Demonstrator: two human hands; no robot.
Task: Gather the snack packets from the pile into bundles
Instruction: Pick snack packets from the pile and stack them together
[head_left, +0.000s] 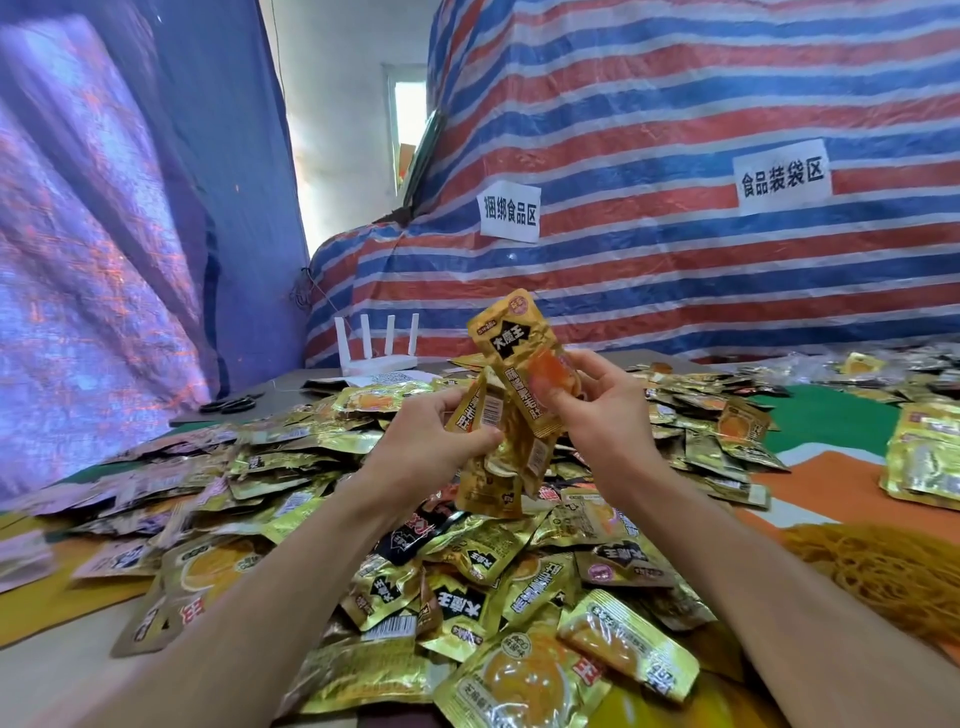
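Both bare forearms are reaching in from the lower corners of the view and meeting above the middle of the table, wrists raised and hands nearly touching. The left hand (431, 441) is turning its palm inward, fingers curling round a bundle (498, 467) of gold snack packets that is hanging downward from the grip, with the thumb pressing across the front of it. The right hand (602, 410) is holding a single packet (511, 338) upright and tilted slightly left, thumb lying on the orange picture on its face and the other fingers bending behind it; the lower end of this packet is overlapping the top of the bundle. Directly beneath both hands the pile (467, 571) of loose gold packets is spreading across the table from the near edge to the far side. A neat stack (924, 457) of the same packets is sitting well apart at the right edge, and a heap of yellow strands (883, 571) is lying near it, by the right forearm. Behind the pile a white router (382, 358) is standing with four antennas up, with black scissors (231, 402) lying to its left. A striped tarp (675, 130) carrying two paper signs (509, 210) is hanging at the back.
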